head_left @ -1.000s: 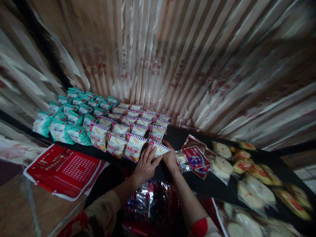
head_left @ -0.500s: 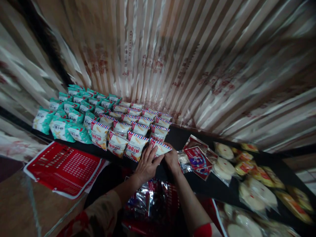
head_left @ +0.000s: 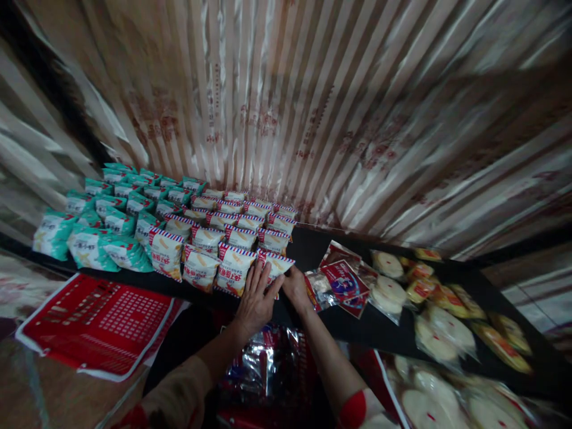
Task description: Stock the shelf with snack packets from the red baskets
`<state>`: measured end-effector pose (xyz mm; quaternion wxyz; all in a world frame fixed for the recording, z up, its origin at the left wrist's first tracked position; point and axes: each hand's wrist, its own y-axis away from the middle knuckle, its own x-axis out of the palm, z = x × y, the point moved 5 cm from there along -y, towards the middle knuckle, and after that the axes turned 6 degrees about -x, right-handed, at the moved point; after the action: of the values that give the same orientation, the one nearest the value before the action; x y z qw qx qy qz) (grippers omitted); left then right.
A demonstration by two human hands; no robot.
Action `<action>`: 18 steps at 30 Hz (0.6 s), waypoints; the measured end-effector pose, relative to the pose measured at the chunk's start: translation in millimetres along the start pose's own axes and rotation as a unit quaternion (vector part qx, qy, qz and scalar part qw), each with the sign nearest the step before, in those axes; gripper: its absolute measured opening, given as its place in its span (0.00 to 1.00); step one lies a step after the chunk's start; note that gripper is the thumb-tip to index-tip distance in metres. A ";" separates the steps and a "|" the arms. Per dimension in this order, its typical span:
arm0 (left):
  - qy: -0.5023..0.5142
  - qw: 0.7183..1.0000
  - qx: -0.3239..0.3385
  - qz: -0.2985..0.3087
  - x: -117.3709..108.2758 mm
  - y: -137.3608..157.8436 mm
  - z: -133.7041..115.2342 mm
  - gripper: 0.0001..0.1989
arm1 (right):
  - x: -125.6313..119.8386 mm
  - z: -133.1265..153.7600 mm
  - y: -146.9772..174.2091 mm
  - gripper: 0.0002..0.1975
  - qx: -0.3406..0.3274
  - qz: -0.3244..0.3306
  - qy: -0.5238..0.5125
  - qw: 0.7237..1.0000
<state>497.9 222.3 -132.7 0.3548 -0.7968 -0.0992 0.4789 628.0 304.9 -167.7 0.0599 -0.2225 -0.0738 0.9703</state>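
Observation:
My left hand lies with outstretched fingers against the front of a white snack bag with a red-and-blue striped top edge. At that bag's right edge is my right hand, its fingers curled around the side and partly hidden. The bag stands upright at the right end of the front row. Directly left of it stands a matching snack bag, and more rows of the same kind are behind.
Teal snack bags fill the left of the black shelf. To the right lie dark red packets, bagged pale round discs and yellow packets. Below are a red basket and shiny packages. Striped sheeting hangs behind.
The view has shifted slightly, so everything sits further left in the picture. Both hands remain at the same snack bag, with the right hand still at its right edge.

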 end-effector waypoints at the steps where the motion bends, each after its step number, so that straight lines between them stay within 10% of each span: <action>1: -0.005 1.000 -0.001 0.000 0.4 -0.2 -0.2 0.29 | 0.0 -0.3 0.7 0.11 0.008 0.003 -0.003 1.000; 18: -0.023 1.000 0.012 -0.008 0.3 -0.9 -3.7 0.28 | -10.7 17.6 -26.3 0.30 0.042 -0.052 -0.138 0.988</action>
<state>501.3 221.3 -131.2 0.3656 -0.7804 -0.1078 0.4957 632.0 327.1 -143.1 0.1086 -0.0800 -0.0515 0.9895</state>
